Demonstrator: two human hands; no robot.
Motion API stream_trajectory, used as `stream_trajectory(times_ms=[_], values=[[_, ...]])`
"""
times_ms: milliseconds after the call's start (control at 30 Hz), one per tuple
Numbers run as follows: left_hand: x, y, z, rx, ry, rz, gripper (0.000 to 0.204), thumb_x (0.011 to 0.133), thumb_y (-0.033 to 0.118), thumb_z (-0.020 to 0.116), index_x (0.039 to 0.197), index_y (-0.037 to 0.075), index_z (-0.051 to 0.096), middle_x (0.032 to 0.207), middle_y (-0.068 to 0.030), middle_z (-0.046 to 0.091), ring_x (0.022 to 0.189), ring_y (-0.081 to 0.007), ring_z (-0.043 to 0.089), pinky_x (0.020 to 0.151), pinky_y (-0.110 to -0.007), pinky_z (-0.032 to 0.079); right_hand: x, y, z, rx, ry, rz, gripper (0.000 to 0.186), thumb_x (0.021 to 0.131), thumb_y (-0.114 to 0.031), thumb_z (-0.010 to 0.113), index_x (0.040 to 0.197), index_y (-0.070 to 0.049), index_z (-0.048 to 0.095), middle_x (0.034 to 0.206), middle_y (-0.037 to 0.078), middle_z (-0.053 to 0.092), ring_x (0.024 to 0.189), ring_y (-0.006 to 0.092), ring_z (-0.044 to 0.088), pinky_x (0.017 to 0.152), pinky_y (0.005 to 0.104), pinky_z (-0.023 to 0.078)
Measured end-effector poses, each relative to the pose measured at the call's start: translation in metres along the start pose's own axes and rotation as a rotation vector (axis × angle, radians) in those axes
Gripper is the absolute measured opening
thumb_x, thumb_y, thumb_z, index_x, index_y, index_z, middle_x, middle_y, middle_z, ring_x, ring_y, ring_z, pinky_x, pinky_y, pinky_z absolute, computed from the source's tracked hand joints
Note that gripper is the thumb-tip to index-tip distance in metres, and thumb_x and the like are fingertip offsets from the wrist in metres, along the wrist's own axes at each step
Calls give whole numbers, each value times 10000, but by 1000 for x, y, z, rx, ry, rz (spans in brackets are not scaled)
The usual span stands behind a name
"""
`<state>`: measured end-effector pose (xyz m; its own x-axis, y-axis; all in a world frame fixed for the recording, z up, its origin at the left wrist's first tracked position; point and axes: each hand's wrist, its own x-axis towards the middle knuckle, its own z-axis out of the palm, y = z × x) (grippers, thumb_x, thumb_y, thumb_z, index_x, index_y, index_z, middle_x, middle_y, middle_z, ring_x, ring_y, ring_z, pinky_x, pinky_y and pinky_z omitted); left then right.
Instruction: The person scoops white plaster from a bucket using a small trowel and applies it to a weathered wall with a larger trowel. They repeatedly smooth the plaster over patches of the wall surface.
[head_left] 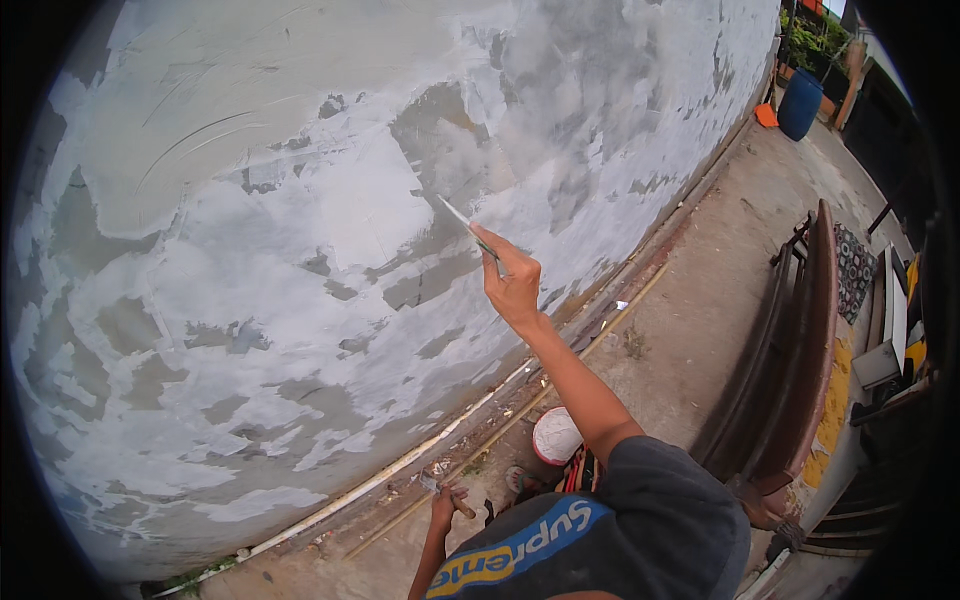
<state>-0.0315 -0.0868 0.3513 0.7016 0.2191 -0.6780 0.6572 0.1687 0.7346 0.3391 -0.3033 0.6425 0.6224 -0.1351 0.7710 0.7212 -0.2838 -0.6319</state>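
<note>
My right hand (512, 290) reaches out to the wall, its fingers closed around a thin flat putty blade (458, 212) seen nearly edge-on. The blade's far end is at or very near the surface; contact is hard to tell. Patchy white filler covers much of the grey wall (350, 190), with bare grey areas between. Low down near my body, my left hand (447, 507) grips a putty knife (463, 507) by its wooden handle, and its small metal blade points away from me. Beside my feet stands a bucket (537, 440) of white paste.
A long pole (640, 300) lies along the foot of the wall. To the right stands a dark red-brown bench (815, 350), with boards and a patterned cloth (853, 270) beyond it. A blue barrel (800, 104) and an orange object (766, 115) are at the far right.
</note>
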Motion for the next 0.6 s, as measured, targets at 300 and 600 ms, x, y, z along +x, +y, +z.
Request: stream_trajectory(times_ms=[300,600], values=[[8,20,18,30,-43,-14,541,1021,420,321,1293,-19,483,1113,-203,641,1007,-281,639,859,-397,519,29,58,5,-157,503,225,258,893,-53,595,1127,38,654,998,195,701,837,229,691,702,305,496],[1,-3,-3,6,-10,-44,518,1016,394,332,1276,-20,501,1093,-220,651,988,-276,645,851,-381,522,20,3,41,-163,266,128,506,761,67,576,1255,-39,598,1224,204,602,1115,330,602,862,340,512]])
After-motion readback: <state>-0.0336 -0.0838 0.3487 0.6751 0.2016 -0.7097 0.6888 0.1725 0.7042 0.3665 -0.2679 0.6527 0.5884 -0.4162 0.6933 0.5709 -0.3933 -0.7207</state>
